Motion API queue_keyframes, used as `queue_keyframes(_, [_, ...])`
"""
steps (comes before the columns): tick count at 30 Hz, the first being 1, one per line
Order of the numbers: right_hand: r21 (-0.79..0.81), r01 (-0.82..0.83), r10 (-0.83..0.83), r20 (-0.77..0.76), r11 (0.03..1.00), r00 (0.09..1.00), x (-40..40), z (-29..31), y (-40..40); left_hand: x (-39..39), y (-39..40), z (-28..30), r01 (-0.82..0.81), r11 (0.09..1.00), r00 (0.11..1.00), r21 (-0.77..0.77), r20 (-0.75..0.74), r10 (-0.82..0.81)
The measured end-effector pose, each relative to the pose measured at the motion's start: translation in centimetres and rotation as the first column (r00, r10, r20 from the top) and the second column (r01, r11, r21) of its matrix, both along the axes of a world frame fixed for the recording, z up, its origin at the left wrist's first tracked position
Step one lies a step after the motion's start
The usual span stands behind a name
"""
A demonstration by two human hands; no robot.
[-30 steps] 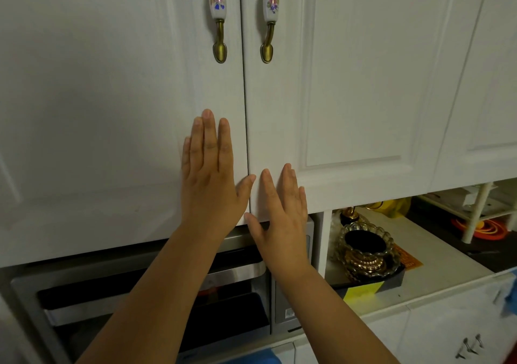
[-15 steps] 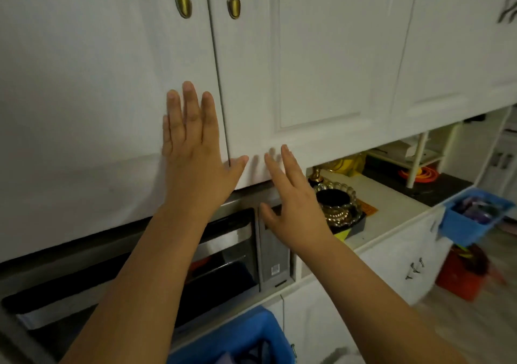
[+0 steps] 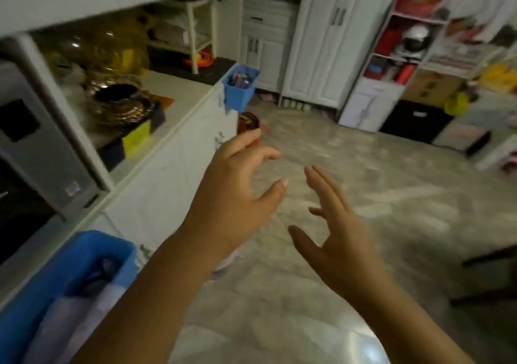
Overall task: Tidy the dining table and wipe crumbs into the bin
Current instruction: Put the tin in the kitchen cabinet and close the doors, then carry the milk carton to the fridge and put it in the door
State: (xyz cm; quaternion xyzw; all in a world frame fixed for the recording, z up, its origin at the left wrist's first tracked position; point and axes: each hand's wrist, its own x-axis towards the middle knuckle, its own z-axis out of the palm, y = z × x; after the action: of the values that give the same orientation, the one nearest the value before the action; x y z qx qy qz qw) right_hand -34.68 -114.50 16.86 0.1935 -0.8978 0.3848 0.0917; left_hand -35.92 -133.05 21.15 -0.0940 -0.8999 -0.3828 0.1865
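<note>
Dining table not identifiable in view; frame blurred. Left hand (image 3: 232,198) and right hand (image 3: 340,240) both raised over tiled floor (image 3: 391,195), apart, grip wide on each, fingers loosely spread, holding nothing. White counter (image 3: 179,97) at left carries glass bowl (image 3: 120,100). Blue bin (image 3: 240,88) hangs at counter's far end.

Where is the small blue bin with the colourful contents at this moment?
In the head view the small blue bin is upper centre-left, at the far end of the white counter, above a red container on the floor.
</note>
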Motion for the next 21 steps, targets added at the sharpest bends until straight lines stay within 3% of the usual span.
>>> queue_keyframes(4, [-0.044, 0.264, -0.264, 0.014, 0.963, 0.964, 6.7, -0.5, 10.4, 2.3, 11.9, -0.7, 0.283, 0.959, 0.955, 0.034, 0.082, -0.285])
queue_keyframes(9, [-0.086, 0.53, -0.53, 0.017, 0.844, 0.848, 15.6, -1.7, 21.6, 6.9, 24.3, -1.9, 0.551, 0.832, 0.819, 0.063, 0.15, -0.554])
queue_keyframes(17, [-0.158, 0.837, -0.837, 0.083, 0.525, 0.541, 33.8, -3.1, 41.9, 19.3, 49.3, -3.7, 0.816, 0.556, 0.524, 0.156, 0.207, -0.826])
queue_keyframes(21, [-0.229, 0.901, -0.913, 0.092, 0.369, 0.397, 40.6, -3.6, 48.4, 25.1, 58.9, -3.9, 0.907, 0.4, 0.367, 0.133, 0.218, -0.904])
